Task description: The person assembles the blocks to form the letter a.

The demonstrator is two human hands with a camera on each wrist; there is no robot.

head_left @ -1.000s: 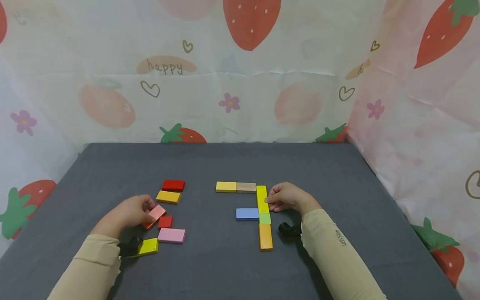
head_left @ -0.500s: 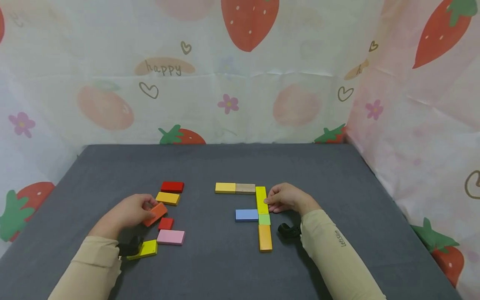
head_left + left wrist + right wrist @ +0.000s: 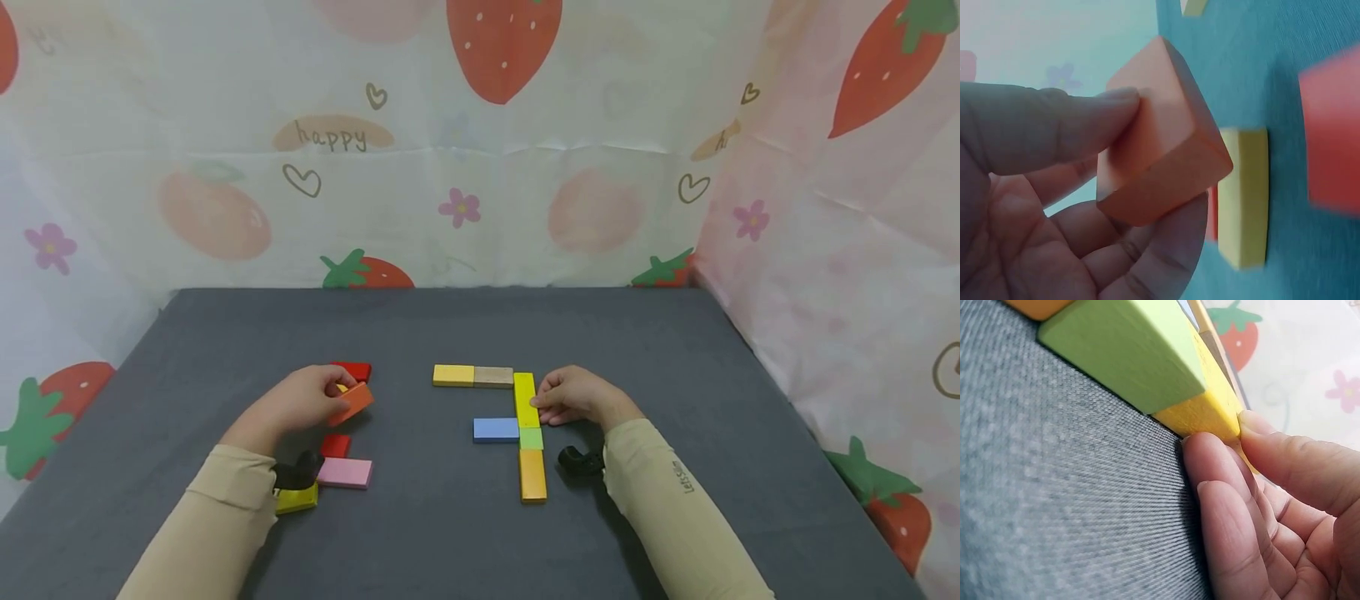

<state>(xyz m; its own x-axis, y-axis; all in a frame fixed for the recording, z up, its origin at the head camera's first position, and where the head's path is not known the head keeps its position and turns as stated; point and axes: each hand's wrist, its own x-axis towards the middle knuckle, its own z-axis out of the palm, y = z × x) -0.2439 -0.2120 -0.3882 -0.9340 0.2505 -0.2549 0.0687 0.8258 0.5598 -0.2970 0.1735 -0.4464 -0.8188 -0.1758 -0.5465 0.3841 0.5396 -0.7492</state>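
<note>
Between thumb and fingers my left hand pinches an orange wooden block, raised over the left group of blocks. The left wrist view shows this block tilted, with the thumb on its broad face. My right hand is at the right side of a long yellow block. In the right wrist view the thumb lies on that yellow block's top edge and fingertips meet its side. A green block adjoins it, then an orange-yellow block. Blue, natural wood and pale yellow blocks extend leftward.
On the left lie a red block, a smaller red one, a pink one and a yellow one partly under the left wrist camera. Grey cloth covers the table; a printed curtain stands behind.
My left hand has moved away and to the right, lifting the orange block from beside the small red one to over the yellow-orange block. My right hand has stayed in place.
</note>
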